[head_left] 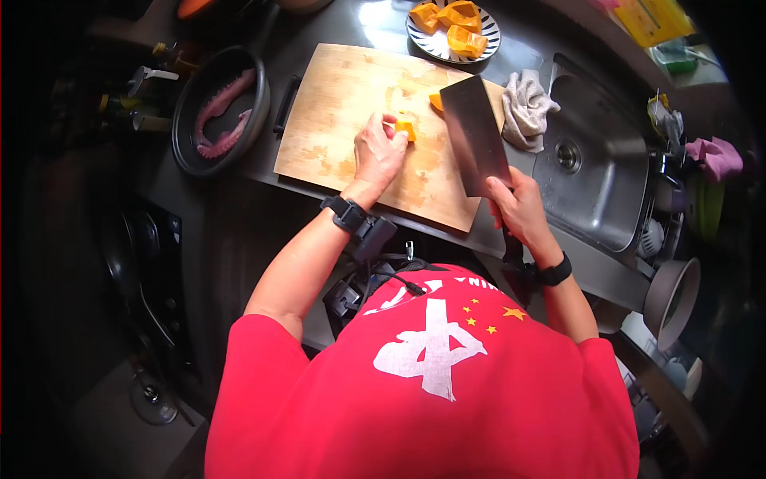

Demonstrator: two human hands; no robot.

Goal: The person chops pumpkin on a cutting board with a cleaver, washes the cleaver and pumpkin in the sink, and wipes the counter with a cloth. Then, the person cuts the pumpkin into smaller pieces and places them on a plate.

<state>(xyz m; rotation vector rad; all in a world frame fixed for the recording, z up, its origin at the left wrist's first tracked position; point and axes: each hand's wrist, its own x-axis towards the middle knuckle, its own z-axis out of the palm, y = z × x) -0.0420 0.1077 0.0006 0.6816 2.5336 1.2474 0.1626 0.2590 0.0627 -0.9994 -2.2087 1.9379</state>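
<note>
My left hand (378,152) pinches a small orange pumpkin piece (408,130) above or on the wooden cutting board (335,96); whether it touches the wood I cannot tell. In my right hand (520,209) is the handle of a cleaver (475,132), its broad dark blade over the board's right side. Another pumpkin piece (436,101) peeks out by the blade's left edge, partly hidden behind it. Wet patches mark the board. Beyond it, a striped plate (417,41) carries larger pumpkin chunks (466,41).
A crumpled grey cloth (527,108) lies between the board and the metal sink (594,191). On the left, a dark round pan (182,120) holds long pinkish pieces of meat (227,144). Bottles stand at the far left. A pot (672,302) sits at the lower right.
</note>
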